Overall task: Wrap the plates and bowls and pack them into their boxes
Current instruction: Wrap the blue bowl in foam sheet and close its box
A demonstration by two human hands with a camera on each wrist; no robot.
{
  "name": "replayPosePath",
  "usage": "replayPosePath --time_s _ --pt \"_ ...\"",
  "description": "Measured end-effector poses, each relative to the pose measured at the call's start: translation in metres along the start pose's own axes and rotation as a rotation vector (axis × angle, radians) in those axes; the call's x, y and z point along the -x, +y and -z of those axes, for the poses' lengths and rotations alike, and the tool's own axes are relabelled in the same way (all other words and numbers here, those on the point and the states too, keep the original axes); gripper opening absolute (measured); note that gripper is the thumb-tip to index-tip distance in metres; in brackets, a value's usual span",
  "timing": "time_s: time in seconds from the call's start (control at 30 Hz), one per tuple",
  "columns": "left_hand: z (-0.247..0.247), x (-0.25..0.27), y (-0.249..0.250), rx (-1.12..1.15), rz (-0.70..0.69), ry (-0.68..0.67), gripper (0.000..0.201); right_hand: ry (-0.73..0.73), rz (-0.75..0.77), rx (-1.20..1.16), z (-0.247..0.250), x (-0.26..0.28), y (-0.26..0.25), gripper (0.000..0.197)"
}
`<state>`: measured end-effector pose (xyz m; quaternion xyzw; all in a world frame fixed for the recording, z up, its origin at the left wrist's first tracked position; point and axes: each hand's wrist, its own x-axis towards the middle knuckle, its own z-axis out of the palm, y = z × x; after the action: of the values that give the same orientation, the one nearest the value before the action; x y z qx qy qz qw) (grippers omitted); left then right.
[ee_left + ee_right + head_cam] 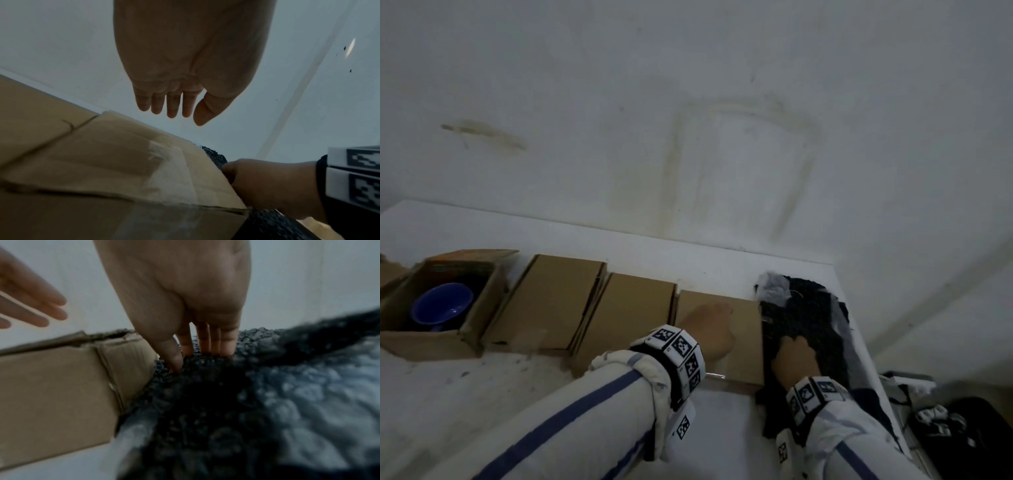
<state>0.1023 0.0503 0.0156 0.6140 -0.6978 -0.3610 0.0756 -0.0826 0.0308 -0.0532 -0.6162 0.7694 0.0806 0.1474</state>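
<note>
Four cardboard boxes sit in a row on the white table [722,428] in my head view. I see the leftmost box [431,337] standing open with a blue bowl [441,308] inside it. Next along are two closed boxes, the second box [548,301] and the third box [626,315], side by side. My left hand [710,330] hangs over the fourth box [743,346], fingers stretched out and relaxed, gripping nothing. Just right of that box lies a dark bubble wrap sheet [811,318], touching the box's side. My right hand [796,359] is down on it. Over at the far right edge there's some dark gear [962,435], too dim to make out.

Left wrist view now: the left hand [185,65] is above the fourth box [102,162], all fingers straight, well clear of the cardboard. The right hand [271,186] shows at the box's right edge, on the bubble wrap sheet [271,227].

Right wrist view: the right hand [185,296] has its fingers [205,340] dug into the bubble wrap sheet [267,402], thumb pressed in too, pinching a fold of it right beside the fourth box [55,394]. The left hand [30,305] shows at the upper left, fingers loose.
</note>
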Motion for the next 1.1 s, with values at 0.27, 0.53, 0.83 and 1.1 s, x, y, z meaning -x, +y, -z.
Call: replayPosePath --time_s 0.27,0.53,0.83,1.1 --pt "-0.027 -0.013 0.023 -0.021 -0.006 -0.043 0.051 0.028 0.156 -0.152 -0.003 -0.015 0.03 0.03" --pt "-0.038 -0.023 0.015 -0.052 -0.026 0.054 0.047 0.051 0.237 -0.141 -0.003 -0.026 0.031 0.024" --pt "-0.02 -0.025 0.028 0.652 -0.163 0.047 0.08 0.208 0.395 -0.753 0.078 -0.006 0.001 0.024" --pt "0.045 -0.006 -0.021 0.838 -0.008 0.455 0.023 -0.076 0.583 -1.133 0.098 0.021 -0.094 0.021"
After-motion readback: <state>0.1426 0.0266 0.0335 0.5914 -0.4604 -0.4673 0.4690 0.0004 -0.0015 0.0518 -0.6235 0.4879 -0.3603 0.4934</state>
